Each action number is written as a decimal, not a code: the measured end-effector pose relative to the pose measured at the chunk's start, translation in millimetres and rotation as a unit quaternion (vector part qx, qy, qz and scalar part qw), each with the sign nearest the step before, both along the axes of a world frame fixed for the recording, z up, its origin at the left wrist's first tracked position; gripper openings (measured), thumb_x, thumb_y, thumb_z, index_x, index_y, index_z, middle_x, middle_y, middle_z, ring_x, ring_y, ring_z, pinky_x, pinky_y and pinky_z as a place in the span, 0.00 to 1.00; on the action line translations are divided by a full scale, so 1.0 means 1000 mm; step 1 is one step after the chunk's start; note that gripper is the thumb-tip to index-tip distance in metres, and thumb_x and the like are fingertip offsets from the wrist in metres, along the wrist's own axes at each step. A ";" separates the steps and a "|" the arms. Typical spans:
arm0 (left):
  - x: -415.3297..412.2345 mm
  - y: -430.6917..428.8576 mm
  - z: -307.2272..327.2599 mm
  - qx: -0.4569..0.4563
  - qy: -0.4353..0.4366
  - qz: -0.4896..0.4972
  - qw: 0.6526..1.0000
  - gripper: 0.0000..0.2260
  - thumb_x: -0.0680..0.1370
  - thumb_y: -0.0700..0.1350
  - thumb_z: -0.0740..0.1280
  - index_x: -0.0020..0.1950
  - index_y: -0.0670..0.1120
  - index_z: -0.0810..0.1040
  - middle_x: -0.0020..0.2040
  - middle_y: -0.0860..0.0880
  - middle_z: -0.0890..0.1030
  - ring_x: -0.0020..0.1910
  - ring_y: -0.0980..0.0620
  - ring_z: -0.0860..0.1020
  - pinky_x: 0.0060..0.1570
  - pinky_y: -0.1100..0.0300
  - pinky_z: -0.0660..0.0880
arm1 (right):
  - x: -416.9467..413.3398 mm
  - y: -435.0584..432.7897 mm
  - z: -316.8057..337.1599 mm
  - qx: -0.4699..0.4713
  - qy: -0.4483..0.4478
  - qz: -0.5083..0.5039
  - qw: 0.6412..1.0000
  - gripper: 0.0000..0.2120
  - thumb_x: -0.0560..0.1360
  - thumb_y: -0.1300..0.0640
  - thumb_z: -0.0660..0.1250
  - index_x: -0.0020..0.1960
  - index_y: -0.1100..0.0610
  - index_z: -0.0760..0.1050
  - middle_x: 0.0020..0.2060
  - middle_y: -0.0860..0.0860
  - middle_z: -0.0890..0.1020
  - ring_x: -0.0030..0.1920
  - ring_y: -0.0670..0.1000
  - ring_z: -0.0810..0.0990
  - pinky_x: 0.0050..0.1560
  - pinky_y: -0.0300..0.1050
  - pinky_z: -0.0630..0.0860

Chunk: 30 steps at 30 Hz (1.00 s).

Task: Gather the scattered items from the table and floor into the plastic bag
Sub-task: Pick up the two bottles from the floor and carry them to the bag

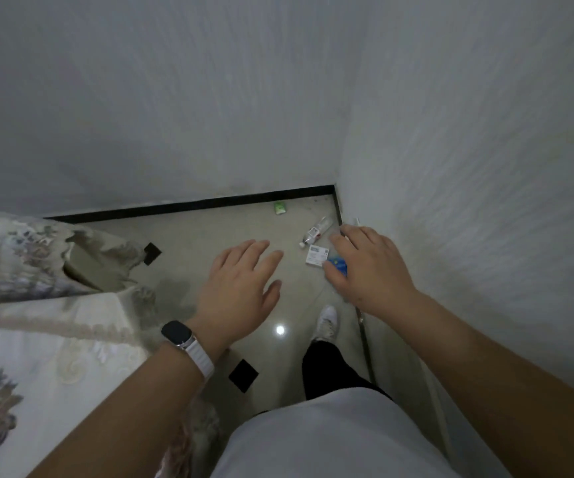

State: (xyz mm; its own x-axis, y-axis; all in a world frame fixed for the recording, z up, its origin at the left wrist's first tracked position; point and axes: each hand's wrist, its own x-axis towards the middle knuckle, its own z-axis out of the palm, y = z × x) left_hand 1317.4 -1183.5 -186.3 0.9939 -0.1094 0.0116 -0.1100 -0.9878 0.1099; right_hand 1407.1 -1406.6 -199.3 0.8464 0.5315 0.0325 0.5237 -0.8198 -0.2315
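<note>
Several small items lie on the tiled floor in the corner ahead. A clear plastic bottle (316, 231) with a red-and-white label lies on its side. A white box (317, 256) sits just below it, and a blue packet (338, 264) peeks out beside my right hand. A green packet (279, 207) lies near the black skirting. My left hand (240, 284) hovers over the floor, fingers spread, holding nothing. My right hand (368, 267) is stretched out above the blue packet, fingers apart and empty. No plastic bag is in view.
A table under a floral cloth (37, 326) fills the left side. White walls meet in a corner, the right wall (468, 201) close by. My white shoe (327, 322) and dark trouser leg stand on the glossy floor. Black inset tiles (243, 375) dot it.
</note>
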 end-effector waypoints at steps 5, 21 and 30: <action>0.102 0.024 0.011 0.021 -0.005 0.019 1.000 0.21 0.78 0.53 0.60 0.68 0.47 0.74 0.67 0.43 0.76 0.65 0.41 0.75 0.64 0.45 0.70 | 0.118 0.034 0.007 0.060 0.007 -0.025 0.998 0.26 0.75 0.43 0.55 0.64 0.57 0.75 0.62 0.56 0.77 0.60 0.58 0.74 0.57 0.53 0.71; 0.287 0.041 -0.072 -0.041 0.043 -0.105 0.993 0.20 0.76 0.52 0.63 0.66 0.46 0.76 0.65 0.42 0.77 0.62 0.40 0.76 0.62 0.44 0.70 | 0.216 0.012 -0.077 -0.010 0.102 -0.156 0.983 0.24 0.76 0.44 0.58 0.63 0.60 0.75 0.61 0.58 0.77 0.57 0.61 0.75 0.53 0.53 0.73; 0.364 0.039 -0.265 -0.091 0.093 -0.147 0.980 0.22 0.75 0.52 0.62 0.66 0.46 0.76 0.65 0.42 0.77 0.62 0.39 0.75 0.61 0.46 0.68 | 0.220 0.003 -0.256 -0.005 0.183 -0.224 0.957 0.24 0.75 0.50 0.65 0.66 0.63 0.73 0.60 0.61 0.77 0.56 0.62 0.76 0.52 0.56 0.76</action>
State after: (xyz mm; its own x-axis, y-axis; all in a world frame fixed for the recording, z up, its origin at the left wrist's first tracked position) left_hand 1680.9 -1144.5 -451.0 0.9063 -0.4048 -0.1214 -0.3484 -0.8782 0.3276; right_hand 1627.0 -1403.4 -455.2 0.9429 0.1114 -0.3139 0.0042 -0.9463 -0.3231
